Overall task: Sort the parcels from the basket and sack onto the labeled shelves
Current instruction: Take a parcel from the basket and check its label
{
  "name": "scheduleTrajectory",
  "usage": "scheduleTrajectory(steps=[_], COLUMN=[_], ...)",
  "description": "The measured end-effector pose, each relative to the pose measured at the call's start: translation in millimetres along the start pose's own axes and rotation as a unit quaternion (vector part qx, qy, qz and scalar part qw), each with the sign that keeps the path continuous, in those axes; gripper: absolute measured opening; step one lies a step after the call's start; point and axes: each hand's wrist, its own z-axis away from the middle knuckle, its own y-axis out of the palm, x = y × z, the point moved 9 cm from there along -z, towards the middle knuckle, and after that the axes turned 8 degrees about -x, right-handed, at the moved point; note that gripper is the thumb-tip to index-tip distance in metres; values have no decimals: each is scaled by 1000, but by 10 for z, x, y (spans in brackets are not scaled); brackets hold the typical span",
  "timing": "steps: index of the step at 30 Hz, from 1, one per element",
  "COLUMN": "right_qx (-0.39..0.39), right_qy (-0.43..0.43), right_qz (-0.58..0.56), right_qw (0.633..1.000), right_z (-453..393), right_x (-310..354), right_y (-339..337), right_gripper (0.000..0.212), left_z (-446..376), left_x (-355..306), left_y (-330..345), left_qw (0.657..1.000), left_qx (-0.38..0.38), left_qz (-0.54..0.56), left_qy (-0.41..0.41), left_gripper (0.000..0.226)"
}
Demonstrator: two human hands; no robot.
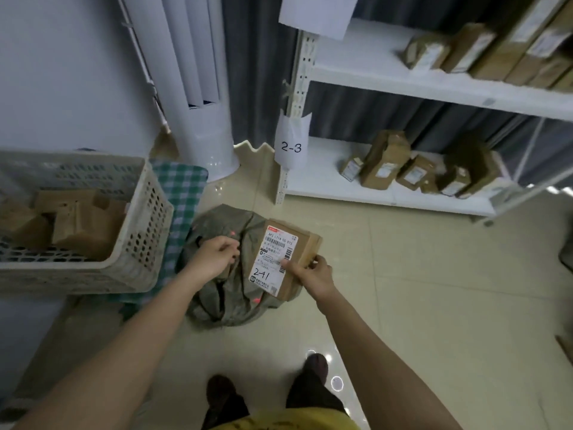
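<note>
My right hand (313, 274) grips a brown cardboard parcel (304, 240) by its near right corner, thumb on its white label, which has "2-41" handwritten on it. The parcel hangs over a grey-green sack (223, 299) lying crumpled on the floor. My left hand (214, 254) is over the sack's opening with fingers curled; whether it grips the fabric is unclear. A white perforated basket (139, 231) at the left holds several brown parcels (77, 225). A white shelf unit (356, 187) stands at the right, with a paper tag "2-3" (291, 147) on its post.
Several brown boxes stand on the bottom shelf (384, 166) and on the shelf above (459, 54). A white standing appliance (201, 119) is beside the wall. A green checked cloth (183, 193) lies under the basket. My shoes (266, 383) stand on the beige tiled floor.
</note>
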Motion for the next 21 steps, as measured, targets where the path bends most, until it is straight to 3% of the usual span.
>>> scheduleTrajectory(steps=[3,8,15,21], right_qx=[-37,-62,-135,-185], right_qy=[7,-2,-51,-79], right_qz=[1,5,20,2], right_qw=[999,998,989,979], right_z=[-178,-487,-872,-1298], right_x=[-80,-7,321,767], right_y=[-542,-1622,-3081,-3935], right_gripper=[119,127,92,90], left_z=[-51,-58,-79,-232], left_x=[-293,-1017,-2085,-3002], left_y=[553,1554,2645,3159], left_qw=[1000,996,982,967], left_qx=[21,46,40,31], left_qz=[-8,-36,-101,-130], left_qy=[12,70,153,215], left_gripper=[20,16,26,24])
